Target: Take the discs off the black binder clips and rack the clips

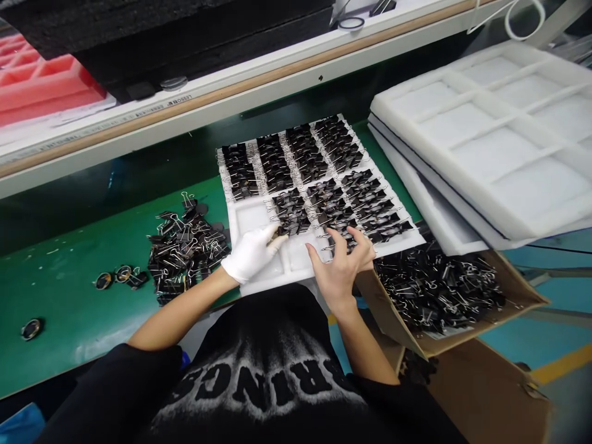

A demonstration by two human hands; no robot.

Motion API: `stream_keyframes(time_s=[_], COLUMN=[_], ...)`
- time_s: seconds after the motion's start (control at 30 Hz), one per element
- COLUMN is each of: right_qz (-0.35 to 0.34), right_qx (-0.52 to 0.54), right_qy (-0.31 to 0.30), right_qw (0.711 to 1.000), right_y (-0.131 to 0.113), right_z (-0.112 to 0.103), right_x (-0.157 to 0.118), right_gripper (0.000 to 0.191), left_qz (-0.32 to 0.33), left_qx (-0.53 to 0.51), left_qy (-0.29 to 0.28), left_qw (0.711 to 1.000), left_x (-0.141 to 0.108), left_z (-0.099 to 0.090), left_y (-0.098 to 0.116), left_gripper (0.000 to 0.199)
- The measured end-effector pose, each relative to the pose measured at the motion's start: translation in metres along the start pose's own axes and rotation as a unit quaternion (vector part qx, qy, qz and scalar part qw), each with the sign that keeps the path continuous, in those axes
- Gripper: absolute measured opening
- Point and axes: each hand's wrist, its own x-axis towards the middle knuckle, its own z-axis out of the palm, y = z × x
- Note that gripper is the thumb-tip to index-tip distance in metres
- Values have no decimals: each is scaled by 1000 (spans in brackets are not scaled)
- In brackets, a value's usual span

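A white foam tray [254, 216] lies in front of me, its compartments holding rows of black binder clips [300, 154] with silver handles. My left hand [252, 254], in a white glove, is over the tray's near left part, thumb and fingertips together at the edge of a clip row; whatever they pinch is too small to make out. My bare right hand [342, 265] is over the near right part, fingers apart and curved beside the clips, with nothing seen in it. Left of the tray, a loose pile of binder clips [185, 246] rests on the green table [69, 296].
Stacked white foam trays [494, 135] stand at the right. Below them, a cardboard box [513, 280] holds many clips. A shelf edge [208, 92] crosses behind, carrying black foam [185, 37] and red foam [50, 86]. Small round parts [31, 329] lie at the left.
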Motion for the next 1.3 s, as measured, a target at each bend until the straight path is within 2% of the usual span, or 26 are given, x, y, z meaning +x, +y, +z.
stream_keyframes(time_s=[0.2,0.43,0.6,0.7,0.8,0.9,1.03,1.17,1.3], right_qz=[23,6,-11,4,19,23,2,-5,-86], right_qx=[-26,-35,-60,-77,-70,-66,-79,-92,-83], right_qy=[-26,-78,-72,-46,-21,-43,-48,-28,-60], right_qw=[999,996,995,996,997,997,996,995,991], right_y=[-2,-5,-4,-5,-6,-7,-9,-9,-7], right_z=[6,5,5,6,6,7,9,10,8], right_x=[2,7,8,7,6,6,8,10,13], right_gripper=[36,29,26,28,29,27,24,22,18], left_qz=[-5,-1,-4,-10,-10,1,-4,-7,1], left_qx=[53,169,105,72,75,87,110,132,149], left_qy=[-34,-4,-2,11,27,39,14,4,23], left_qw=[998,986,994,997,997,995,994,991,989], left_x=[6,6,8,7,6,7,12,7,-27], left_z=[8,10,13,16,21,26,28,17,-14], left_y=[7,16,10,7,4,3,6,11,4], left_gripper=[41,44,38,38,40,38,38,44,46])
